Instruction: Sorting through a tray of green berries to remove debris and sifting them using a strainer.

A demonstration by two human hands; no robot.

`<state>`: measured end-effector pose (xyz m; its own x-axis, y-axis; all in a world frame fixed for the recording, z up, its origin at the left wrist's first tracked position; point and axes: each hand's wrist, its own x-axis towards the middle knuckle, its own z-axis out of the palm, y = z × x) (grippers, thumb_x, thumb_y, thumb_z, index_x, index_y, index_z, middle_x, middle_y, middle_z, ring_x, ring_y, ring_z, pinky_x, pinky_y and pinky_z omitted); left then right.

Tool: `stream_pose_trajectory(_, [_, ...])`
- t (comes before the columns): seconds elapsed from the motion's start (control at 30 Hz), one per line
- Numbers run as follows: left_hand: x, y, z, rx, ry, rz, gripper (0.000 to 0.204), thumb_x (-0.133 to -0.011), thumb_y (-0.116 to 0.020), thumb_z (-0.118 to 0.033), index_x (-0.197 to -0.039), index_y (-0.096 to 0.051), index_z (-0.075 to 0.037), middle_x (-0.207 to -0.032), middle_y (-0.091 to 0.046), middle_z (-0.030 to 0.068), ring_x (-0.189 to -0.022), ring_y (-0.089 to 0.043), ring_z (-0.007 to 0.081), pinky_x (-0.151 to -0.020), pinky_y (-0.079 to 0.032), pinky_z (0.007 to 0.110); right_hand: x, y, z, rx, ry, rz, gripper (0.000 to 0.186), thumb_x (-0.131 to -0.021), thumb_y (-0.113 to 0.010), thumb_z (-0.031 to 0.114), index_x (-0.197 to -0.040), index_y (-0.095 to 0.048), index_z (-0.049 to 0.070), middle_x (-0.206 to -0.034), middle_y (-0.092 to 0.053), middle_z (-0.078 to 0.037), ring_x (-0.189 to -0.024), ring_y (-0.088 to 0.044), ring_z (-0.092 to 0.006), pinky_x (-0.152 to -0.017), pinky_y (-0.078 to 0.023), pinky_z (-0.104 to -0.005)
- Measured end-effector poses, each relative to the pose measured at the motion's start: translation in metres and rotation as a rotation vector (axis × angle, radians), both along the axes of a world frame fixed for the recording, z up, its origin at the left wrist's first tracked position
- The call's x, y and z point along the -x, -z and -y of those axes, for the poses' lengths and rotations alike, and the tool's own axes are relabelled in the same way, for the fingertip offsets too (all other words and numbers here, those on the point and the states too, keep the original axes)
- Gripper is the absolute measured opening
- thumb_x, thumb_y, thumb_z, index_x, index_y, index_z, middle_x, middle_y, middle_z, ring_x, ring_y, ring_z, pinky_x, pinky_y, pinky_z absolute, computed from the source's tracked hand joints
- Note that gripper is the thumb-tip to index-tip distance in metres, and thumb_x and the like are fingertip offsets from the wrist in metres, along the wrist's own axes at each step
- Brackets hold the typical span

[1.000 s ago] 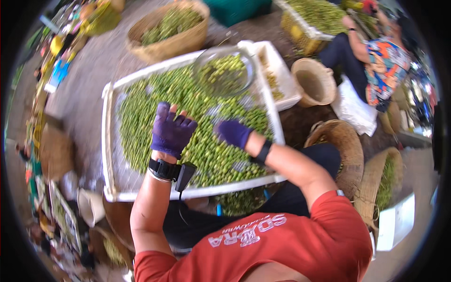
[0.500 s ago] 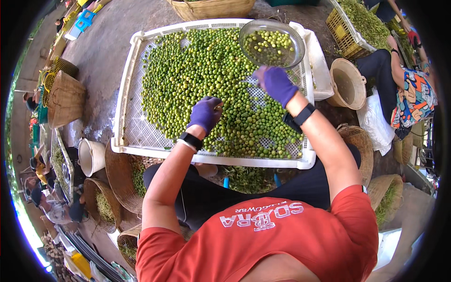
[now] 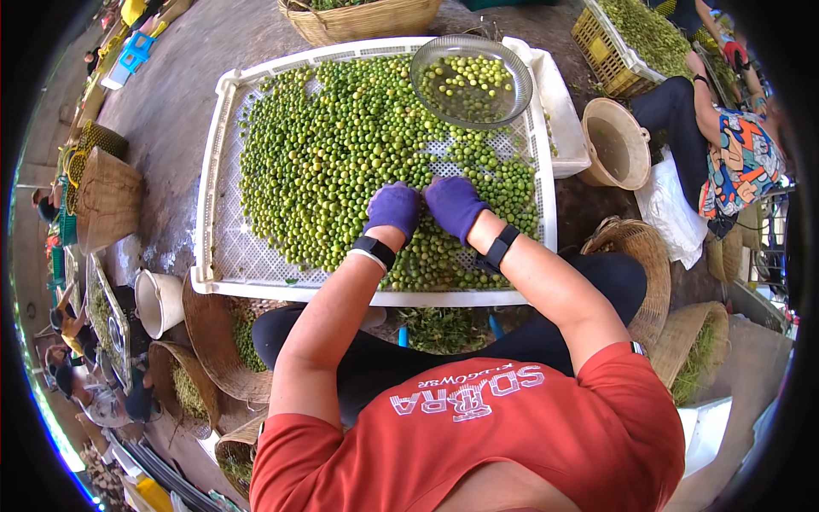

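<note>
Small round green fruits (image 3: 333, 145) lie loose across a white slatted tray (image 3: 426, 299) in front of me. My left hand (image 3: 393, 209), in a purple glove, is curled closed over the fruits near the tray's front middle. Right beside it is my right hand (image 3: 456, 205), also purple-gloved and closed, its fingertips close to the left one's. Whatever the fingers hold is hidden beneath the gloves. At the tray's far right corner rests a clear bowl (image 3: 478, 109) with paler, yellowish-green fruits in it.
A white box (image 3: 559, 111) and a beige bucket (image 3: 631, 164) stand right of the tray. Woven baskets flank my legs, one (image 3: 644, 264) at right, another (image 3: 200, 324) at left. A large basket (image 3: 367, 27) is beyond the tray. A person (image 3: 738, 162) sits at far right.
My right hand has come back from beside the clear bowl to meet my left hand over the fruits. The whole view has shifted slightly.
</note>
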<state>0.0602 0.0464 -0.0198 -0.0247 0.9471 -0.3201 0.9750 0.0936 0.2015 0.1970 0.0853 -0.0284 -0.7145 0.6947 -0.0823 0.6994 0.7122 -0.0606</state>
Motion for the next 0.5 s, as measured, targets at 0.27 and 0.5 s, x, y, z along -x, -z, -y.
stream_pose_trajectory(0.27, [0.004, -0.003, 0.000, -0.060, -0.072, 0.060, 0.020, -0.082, -0.059, -0.023, -0.094, -0.070, -0.012, -0.092, -0.068, 0.0155, -0.088, -0.065, 0.0361, -0.080, -0.052, 0.043, -0.023, -0.009, -0.002, 0.007, -0.062, -0.113, 0.011, -0.082, -0.058, 0.015, -0.083, -0.067, 0.008, -0.081, -0.068, -0.014, -0.073, -0.069, -0.0291, -0.064, -0.053, -0.0418])
stream_pose_trajectory(0.5, [0.030, -0.018, 0.002, -0.096, -0.377, 0.623, 0.020, -0.081, -0.066, -0.023, -0.089, -0.069, -0.005, -0.080, -0.070, 0.0114, -0.069, -0.066, 0.0209, -0.067, -0.052, 0.033, -0.099, -0.033, -0.057, 0.102, 0.255, -0.352, 0.022, -0.078, -0.069, 0.029, -0.086, -0.065, 0.009, -0.084, -0.065, -0.017, -0.079, -0.065, -0.0350, -0.071, -0.051, -0.0443])
